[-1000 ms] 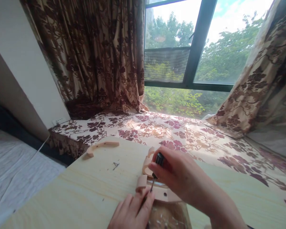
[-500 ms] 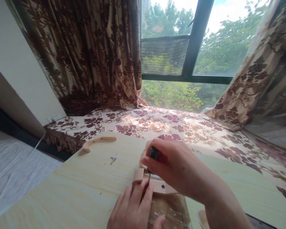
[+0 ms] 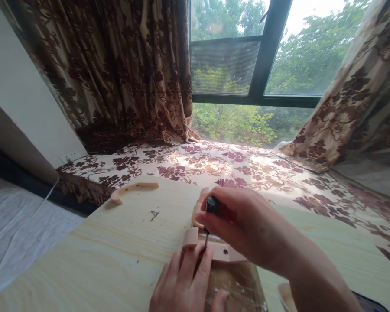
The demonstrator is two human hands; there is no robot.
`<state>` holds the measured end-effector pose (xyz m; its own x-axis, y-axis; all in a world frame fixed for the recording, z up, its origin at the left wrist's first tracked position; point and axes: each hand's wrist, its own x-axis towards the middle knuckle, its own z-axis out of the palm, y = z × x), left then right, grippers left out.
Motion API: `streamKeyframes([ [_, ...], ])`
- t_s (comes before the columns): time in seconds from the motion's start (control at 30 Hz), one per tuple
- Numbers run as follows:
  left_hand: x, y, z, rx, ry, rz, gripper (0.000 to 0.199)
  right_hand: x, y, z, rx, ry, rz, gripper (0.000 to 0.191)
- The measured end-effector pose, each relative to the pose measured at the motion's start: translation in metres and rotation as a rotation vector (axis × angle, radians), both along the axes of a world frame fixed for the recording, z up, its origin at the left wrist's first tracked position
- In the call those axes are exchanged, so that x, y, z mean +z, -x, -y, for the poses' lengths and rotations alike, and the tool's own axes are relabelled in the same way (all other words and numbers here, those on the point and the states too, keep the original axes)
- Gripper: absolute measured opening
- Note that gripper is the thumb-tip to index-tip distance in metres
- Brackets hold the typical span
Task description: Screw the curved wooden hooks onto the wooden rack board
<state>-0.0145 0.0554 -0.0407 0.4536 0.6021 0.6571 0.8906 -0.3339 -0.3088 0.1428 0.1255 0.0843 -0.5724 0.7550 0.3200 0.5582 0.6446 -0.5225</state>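
My right hand is closed around the dark handle of a screwdriver. Its thin shaft points down at a curved pale wooden piece with a dark hole in it. My left hand presses the left part of that piece, index and middle fingers on either side of the screwdriver tip, thumb apart. The fingers hide where the tip meets the wood. Beneath lies a brown block in clear plastic wrap. Behind the screwdriver another pale wooden piece is partly covered by my right hand.
On the pale wooden board lie a curved wooden piece with holes and a few small screws. At the lower right are a pale rounded object and a dark flat object. Beyond is a flowered window seat.
The view has tilted down a little, so things sit slightly differently in the picture. Both hands keep their places at the wooden piece, with the screwdriver still upright in my right hand.
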Motion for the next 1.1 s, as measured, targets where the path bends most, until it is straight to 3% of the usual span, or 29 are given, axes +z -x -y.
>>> streamKeyframes([
  [0.1,0.004,0.0,-0.001,-0.02,0.004,0.009,0.042,0.0,0.003,-0.001,-0.049,-0.027,-0.004,0.019],
  [0.27,0.008,-0.004,-0.001,-0.005,-0.026,0.048,0.035,0.001,0.004,0.004,0.091,0.067,-0.012,0.013],
  [0.5,0.007,-0.003,-0.003,-0.036,-0.036,0.039,0.04,-0.003,0.001,-0.003,-0.046,0.001,-0.03,0.014],
  [0.7,0.006,-0.006,-0.002,-0.001,-0.093,0.053,0.044,0.0,-0.008,0.002,0.153,0.118,-0.093,0.009],
  [0.9,0.003,0.0,-0.001,-0.03,0.012,0.021,0.042,-0.001,-0.006,-0.001,-0.032,0.025,-0.021,0.013],
  [1.1,0.007,-0.005,-0.002,-0.011,-0.082,0.057,0.044,0.0,-0.005,0.002,0.114,0.07,-0.086,0.009],
])
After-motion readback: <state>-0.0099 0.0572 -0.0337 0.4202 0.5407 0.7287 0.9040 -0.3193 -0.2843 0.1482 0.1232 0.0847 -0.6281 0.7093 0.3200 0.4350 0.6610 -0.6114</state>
